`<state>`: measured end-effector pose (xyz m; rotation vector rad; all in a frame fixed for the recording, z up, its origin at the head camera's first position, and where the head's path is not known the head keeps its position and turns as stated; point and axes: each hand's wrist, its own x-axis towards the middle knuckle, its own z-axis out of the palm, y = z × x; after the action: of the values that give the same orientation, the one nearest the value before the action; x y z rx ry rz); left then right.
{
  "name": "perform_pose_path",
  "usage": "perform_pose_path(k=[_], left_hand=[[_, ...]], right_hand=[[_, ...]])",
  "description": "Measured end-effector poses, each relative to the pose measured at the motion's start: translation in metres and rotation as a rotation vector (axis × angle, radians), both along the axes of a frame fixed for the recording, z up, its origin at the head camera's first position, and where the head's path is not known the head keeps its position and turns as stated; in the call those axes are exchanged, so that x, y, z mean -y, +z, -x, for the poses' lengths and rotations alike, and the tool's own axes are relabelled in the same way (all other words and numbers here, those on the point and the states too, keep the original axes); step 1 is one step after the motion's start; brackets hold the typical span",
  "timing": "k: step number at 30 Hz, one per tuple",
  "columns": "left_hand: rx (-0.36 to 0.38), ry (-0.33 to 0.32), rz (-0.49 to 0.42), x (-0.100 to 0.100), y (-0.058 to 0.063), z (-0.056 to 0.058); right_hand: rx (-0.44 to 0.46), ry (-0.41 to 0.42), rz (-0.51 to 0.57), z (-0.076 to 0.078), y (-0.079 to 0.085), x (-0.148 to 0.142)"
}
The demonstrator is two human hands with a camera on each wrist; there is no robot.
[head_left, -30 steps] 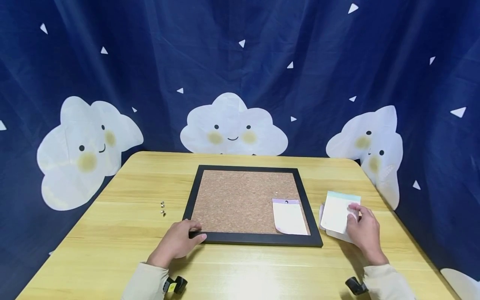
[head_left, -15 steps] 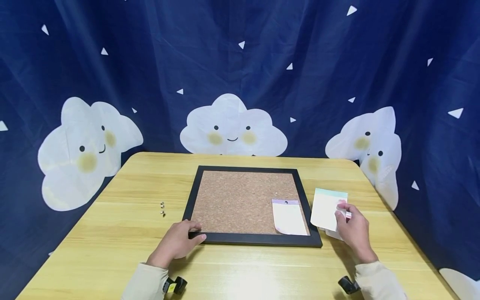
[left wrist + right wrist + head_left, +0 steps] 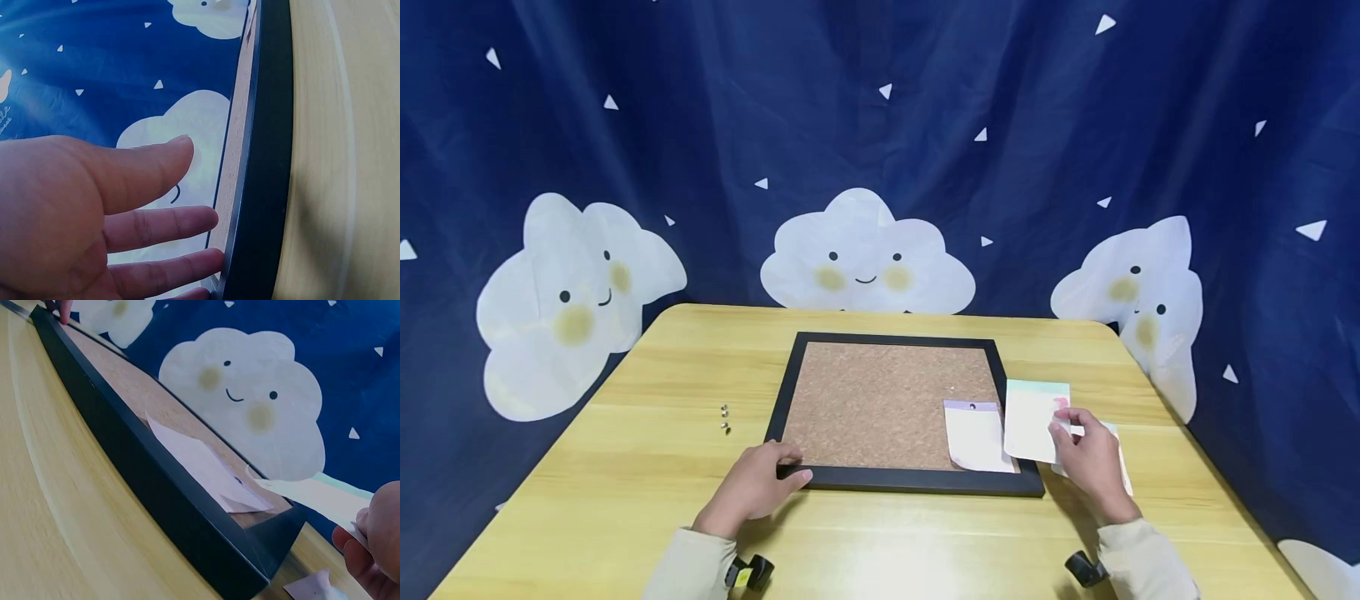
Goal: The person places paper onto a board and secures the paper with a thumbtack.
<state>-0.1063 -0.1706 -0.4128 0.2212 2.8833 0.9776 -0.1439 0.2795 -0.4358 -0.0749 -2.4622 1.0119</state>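
A cork board (image 3: pixel 880 400) in a black frame lies flat on the table. My left hand (image 3: pixel 755 483) rests on its near left corner with relaxed, straight fingers, as the left wrist view (image 3: pixel 150 219) also suggests. Between thumb and fingers my right hand (image 3: pixel 1092 462) pinches a white note sheet (image 3: pixel 1032 421) with a green top band, held over the frame's right edge. In the right wrist view this sheet (image 3: pixel 319 494) hangs above the board's corner. A purple-topped note (image 3: pixel 977 437) lies on the cork at the right, with a pushpin (image 3: pixel 973 407) through its top.
Left of the board, several small metal pushpins (image 3: pixel 725 418) lie on the table (image 3: pixel 625 492). More note paper (image 3: pixel 1124 475) lies on the table, partly hidden beneath my right hand. A dark blue curtain (image 3: pixel 715 125) with clouds stands behind the table.
My right hand has moved left, carrying the green-topped note sheet away from the other papers to the frame's right edge. The left hand has stayed in place.
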Motion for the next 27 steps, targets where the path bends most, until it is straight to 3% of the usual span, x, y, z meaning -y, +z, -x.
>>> perform_pose_path(k=[14,27], left_hand=[[0.007,0.000,0.004,0.002,0.001,0.000],[0.005,-0.008,0.008,0.002,0.002,0.000]], right_hand=[[0.119,0.110,0.068,0.007,-0.001,0.016],[0.080,0.160,0.034,0.012,-0.003,0.029]])
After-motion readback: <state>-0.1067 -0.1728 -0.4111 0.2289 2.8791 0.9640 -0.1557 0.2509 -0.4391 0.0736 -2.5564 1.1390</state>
